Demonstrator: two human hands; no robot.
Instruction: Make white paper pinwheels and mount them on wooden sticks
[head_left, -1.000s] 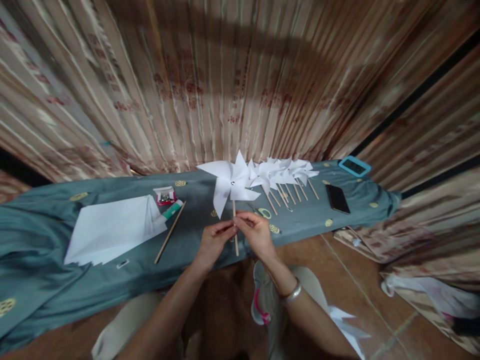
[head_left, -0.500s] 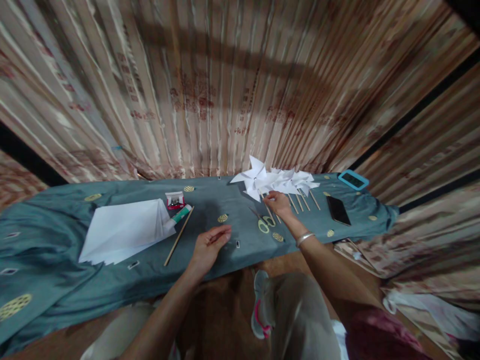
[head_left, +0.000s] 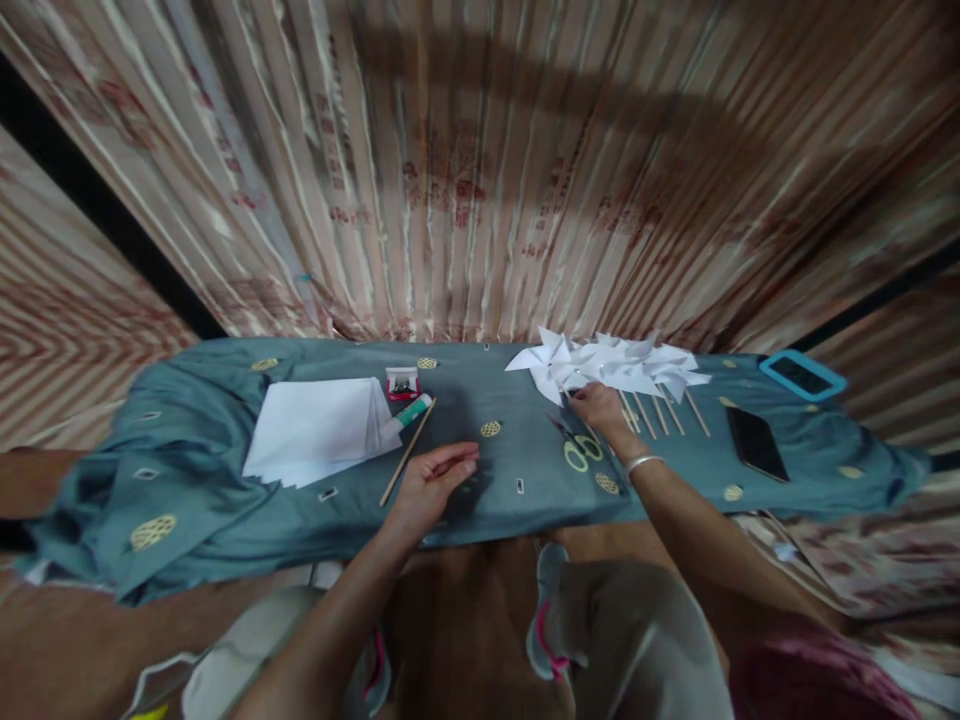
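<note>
At the left end of a row of white paper pinwheels (head_left: 649, 372), my right hand (head_left: 598, 408) pinches the stick of a pinwheel (head_left: 551, 362). That pinwheel's blades overlap the others. Several wooden sticks of the row stick out beside the hand. Just below it, scissors (head_left: 577, 452) with yellow-green handles lie on the cloth. My left hand (head_left: 433, 483) hovers over the front of the table, empty, with loosely bent fingers and the thumb a little apart. Left of that hand rests a loose wooden stick (head_left: 407, 452).
A stack of white paper (head_left: 311, 425), a glue stick (head_left: 409, 413) and a small red box (head_left: 403, 383) lie on the left of the green tablecloth (head_left: 480, 510). On the right are a black phone (head_left: 756, 442) and a blue-framed device (head_left: 802, 376). A curtain (head_left: 465, 180) hangs behind.
The pinwheel in my right hand has come down against the row of others. My left hand stays empty near the front. The whole view has shifted, so things appear farther right.
</note>
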